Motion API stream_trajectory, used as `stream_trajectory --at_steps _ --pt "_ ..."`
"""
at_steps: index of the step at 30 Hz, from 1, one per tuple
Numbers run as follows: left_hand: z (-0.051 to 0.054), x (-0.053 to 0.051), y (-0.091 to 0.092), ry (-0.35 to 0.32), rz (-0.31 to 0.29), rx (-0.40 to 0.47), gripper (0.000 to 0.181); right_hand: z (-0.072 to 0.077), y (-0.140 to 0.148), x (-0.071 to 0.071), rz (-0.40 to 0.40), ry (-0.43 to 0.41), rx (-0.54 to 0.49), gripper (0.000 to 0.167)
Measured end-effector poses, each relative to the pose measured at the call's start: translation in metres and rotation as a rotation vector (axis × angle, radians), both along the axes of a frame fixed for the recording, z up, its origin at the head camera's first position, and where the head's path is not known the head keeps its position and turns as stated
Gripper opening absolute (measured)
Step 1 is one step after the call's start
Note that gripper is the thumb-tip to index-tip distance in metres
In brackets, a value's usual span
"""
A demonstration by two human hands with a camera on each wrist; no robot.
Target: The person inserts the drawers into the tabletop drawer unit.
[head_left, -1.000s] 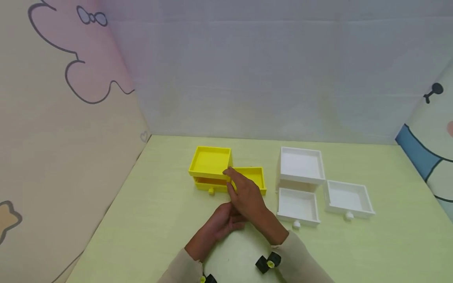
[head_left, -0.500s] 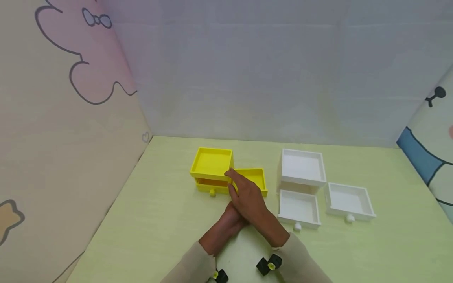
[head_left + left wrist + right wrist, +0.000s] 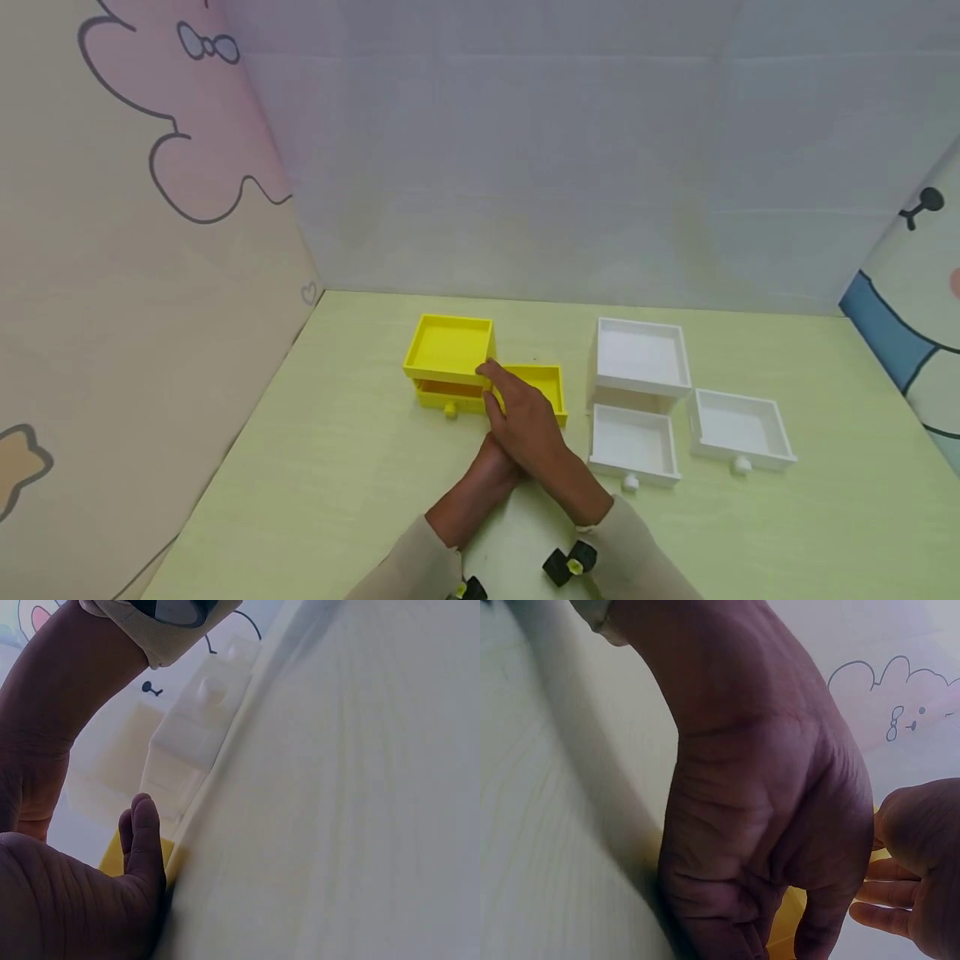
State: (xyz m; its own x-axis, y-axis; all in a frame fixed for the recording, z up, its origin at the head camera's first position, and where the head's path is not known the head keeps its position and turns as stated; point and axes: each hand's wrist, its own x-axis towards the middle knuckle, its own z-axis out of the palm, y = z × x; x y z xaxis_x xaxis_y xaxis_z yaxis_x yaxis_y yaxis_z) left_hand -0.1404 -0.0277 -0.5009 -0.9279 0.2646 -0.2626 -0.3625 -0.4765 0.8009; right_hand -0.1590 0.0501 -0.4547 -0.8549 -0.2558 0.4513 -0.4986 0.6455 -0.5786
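Pale green table [image 3: 300, 500], greyish backdrop [image 3: 525, 167] behind, cartoon panel [image 3: 112, 317] at left — printed bow [image 3: 208, 47], star [image 3: 21, 468], heart [image 3: 309, 292]

Head view high, forward-down; wrist views close, along table [image 3: 337, 467] (tilted); head, left wrist share white drawers [image 3: 632, 439].

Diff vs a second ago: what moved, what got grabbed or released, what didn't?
The left hand shifted right; its fingers are now hidden behind the right hand in the head view. The yellow drawer beside the yellow cabinet slid slightly toward the person. No clear grab or release. Right hand, yellow cabinet, white cabinet and white drawers unchanged.
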Motion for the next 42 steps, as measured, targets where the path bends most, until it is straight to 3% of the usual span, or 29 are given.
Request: stream_trajectory --at_steps 4,8,15,23,42 --pt "-0.001 0.006 -0.003 -0.022 -0.047 -0.014 0.041 0.0 0.001 0.0 0.002 -0.003 0.001 0.035" --pt "-0.001 0.011 -0.005 -0.063 -0.058 -0.057 0.035 -0.001 0.001 0.0 -0.004 0.001 0.008 0.035" --pt "-0.003 0.02 -0.01 -0.069 -0.115 -0.085 0.029 -0.002 0.001 0.0 0.0 0.002 -0.003 0.034" --pt "-0.004 0.03 -0.016 -0.125 -0.107 -0.127 0.015 -0.003 0.0 0.0 0.014 0.028 -0.004 0.033" --pt "0.001 0.048 -0.025 -0.145 -0.132 -0.206 0.042 0.0 0.0 0.0 0.016 -0.009 -0.008 0.034"
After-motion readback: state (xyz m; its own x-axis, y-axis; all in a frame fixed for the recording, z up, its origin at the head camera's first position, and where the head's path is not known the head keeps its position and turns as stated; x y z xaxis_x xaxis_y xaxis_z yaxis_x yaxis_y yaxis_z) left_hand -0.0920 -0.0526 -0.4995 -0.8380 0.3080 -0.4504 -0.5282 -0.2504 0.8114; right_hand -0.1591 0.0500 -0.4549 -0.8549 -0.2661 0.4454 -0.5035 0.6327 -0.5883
